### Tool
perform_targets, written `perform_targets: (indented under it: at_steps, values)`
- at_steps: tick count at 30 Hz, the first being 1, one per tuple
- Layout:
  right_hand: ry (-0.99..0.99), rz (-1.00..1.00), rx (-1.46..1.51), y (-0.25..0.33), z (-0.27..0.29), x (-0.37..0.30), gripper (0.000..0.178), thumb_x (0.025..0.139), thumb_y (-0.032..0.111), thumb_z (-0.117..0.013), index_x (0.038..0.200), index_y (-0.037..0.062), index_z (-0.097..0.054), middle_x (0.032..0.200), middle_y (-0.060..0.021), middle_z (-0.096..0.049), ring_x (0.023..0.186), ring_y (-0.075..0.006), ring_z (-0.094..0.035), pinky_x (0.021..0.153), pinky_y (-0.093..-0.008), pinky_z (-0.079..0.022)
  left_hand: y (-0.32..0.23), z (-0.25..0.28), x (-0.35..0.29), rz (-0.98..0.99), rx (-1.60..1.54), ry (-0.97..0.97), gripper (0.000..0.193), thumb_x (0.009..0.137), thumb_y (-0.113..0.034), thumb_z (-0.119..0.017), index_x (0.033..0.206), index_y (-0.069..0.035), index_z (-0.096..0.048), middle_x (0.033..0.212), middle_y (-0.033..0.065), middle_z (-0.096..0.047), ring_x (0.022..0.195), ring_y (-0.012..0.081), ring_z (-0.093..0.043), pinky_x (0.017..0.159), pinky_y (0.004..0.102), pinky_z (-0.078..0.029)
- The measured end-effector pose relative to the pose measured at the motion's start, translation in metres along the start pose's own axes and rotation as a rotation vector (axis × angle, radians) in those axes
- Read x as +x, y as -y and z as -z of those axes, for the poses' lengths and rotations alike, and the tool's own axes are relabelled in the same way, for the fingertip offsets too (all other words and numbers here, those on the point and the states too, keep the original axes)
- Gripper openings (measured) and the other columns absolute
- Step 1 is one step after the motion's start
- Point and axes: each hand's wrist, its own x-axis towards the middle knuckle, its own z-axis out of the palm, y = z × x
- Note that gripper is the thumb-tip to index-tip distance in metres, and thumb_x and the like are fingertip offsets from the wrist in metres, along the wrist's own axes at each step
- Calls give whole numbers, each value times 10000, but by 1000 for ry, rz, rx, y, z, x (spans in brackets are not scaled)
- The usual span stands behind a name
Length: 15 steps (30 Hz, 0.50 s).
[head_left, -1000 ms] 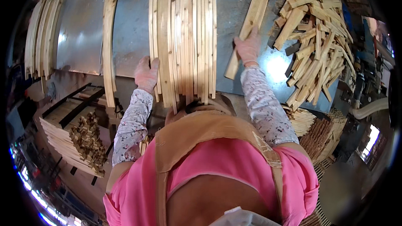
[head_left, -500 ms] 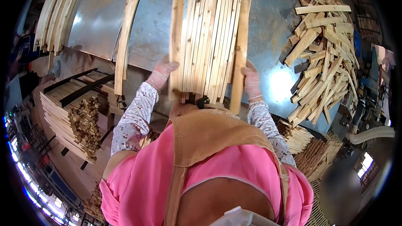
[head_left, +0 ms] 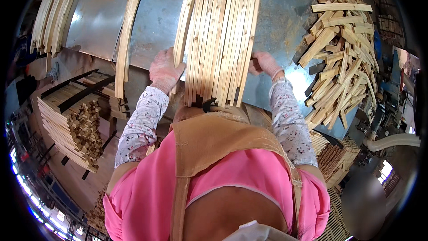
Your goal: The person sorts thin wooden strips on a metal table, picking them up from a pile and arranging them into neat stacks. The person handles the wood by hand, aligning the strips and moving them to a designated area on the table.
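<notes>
1. Where the metal worktop (head_left: 156,22) reaches the upper left of the frame, a bundle of pale wooden slats (head_left: 55,13) lies at its end; lower left, a layered timber stack (head_left: 64,127) stands off the worktop.
2. Next along, a pair of slats (head_left: 129,31) lies lengthwise, lower ends jutting past the worktop's edge.
3. Left of centre, the left hand (head_left: 165,69), in a pale pink glove, is closed around the lower part of an outer slat (head_left: 186,13), which leans slightly.
4. At upper centre sits the row of slats (head_left: 220,40), packed side by side just right of that outer slat.
5. Right of centre, the right hand (head_left: 267,64) is beside the row, fingers curled; I can't tell whether they touch it or how wide they are.
6. Upper right, a jumbled heap of wood pieces (head_left: 343,58) spreads across the worktop.
</notes>
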Motion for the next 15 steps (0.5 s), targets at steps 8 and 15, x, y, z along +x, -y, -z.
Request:
perform_targets:
  at_steps: [8, 15]
  values:
    - [-696, 517, -345, 118, 20, 39, 438, 1009, 387, -566, 1316, 120, -728, 1270, -189, -739, 1245, -396, -662, 1096, -466, -505, 8, -53, -11, 7, -347, 18, 786, 931, -515, -737, 1564, -150, -447, 1371, 238, -624, 1216, 454, -640, 1016, 532, -529]
    - [-690, 519, -939, 204, 52, 126, 475, 1002, 414, -532, 1407, 232, -700, 1614, -106, -524, 1543, -364, -401, 1224, -533, -381, 3, -20, -2, -140, -320, -291, 645, 879, -235, -812, 1455, -102, -556, 1344, 178, -653, 1179, 407, -648, 990, 508, -524]
